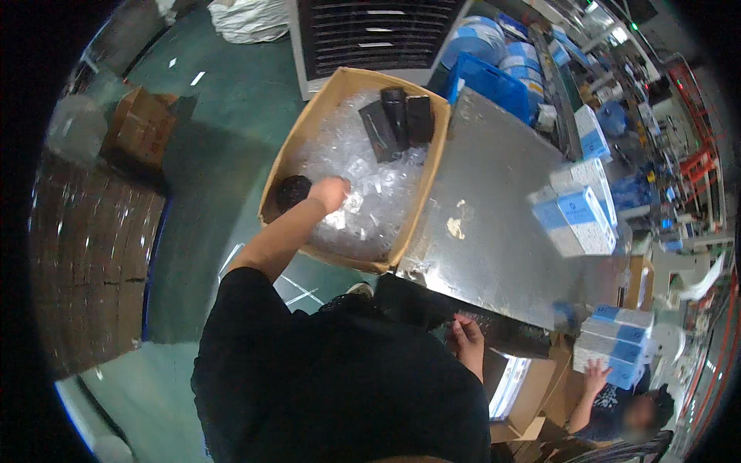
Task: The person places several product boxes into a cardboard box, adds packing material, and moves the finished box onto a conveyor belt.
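Observation:
A tall cardboard box (pixel 445 127) stands in front of me, filled with crumpled clear plastic pieces (pixel 332 139). My left hand (pixel 330 193) reaches down into it, its fingers curled among the plastic; what they hold, if anything, is hidden. Beside that hand, at the box's left wall, is a round black object (pixel 293 192). Several dark, long pieces (pixel 394 116) lie on the plastic at the far right of the box. My right hand (pixel 467 343) is low by the near edge of the metal table (pixel 494 193), fingers bent together against something dark I cannot make out.
White-and-blue cartons (pixel 575 220) stand on the table's right. At the lower right a co-worker's hand (pixel 594 378) touches a carton stack (pixel 617 336). An open carton (pixel 536 386) sits below the table. Stacked brown cartons (pixel 93 262) line the left; a blue crate (pixel 494 86) stands behind.

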### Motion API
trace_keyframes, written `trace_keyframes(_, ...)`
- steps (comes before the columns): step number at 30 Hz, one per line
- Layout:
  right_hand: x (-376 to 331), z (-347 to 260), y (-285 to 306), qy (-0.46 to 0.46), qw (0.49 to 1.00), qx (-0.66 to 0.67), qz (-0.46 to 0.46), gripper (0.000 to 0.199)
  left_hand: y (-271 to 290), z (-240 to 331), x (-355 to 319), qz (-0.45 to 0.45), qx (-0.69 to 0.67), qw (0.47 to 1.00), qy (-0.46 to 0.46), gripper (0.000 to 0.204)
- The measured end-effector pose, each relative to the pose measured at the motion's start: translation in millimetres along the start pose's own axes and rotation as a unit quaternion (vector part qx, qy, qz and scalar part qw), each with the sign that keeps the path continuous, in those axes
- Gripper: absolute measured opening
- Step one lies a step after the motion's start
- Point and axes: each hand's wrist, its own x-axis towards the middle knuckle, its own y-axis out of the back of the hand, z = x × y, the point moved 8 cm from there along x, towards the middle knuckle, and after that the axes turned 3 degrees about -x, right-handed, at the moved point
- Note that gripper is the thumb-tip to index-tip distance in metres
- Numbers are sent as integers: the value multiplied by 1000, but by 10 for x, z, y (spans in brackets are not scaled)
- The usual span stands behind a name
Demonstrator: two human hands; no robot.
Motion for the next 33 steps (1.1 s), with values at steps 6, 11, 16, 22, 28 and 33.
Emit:
trace_keyframes(6,-251,429,499,3,997,5,75,18,-269,725,182,-51,-565,823,12,19)
trace_keyframes(11,-383,-30,709,212,955,-145,146,15,-789,2709,-625,-265,-622,735,-45,15)
trace_keyframes(16,-639,287,1457,198,937,97,269,28,-1588,4051,-1485,-409,-576,687,-170,14)
trace_keyframes(22,-1167,939,2435,87,934,-70,340,14,-2260,4730,-2228,-431,-467,742,-212,25)
trace_keyframes(28,-1469,2361,3959,-146,778,-312,526,14,-2522,4848,-2186,-449,-424,752,-231,31)
trace_keyframes(33,-1371,2831,3957,-134,768,-404,478,18,-2558,5021,-1927,-450,-384,777,-216,29)
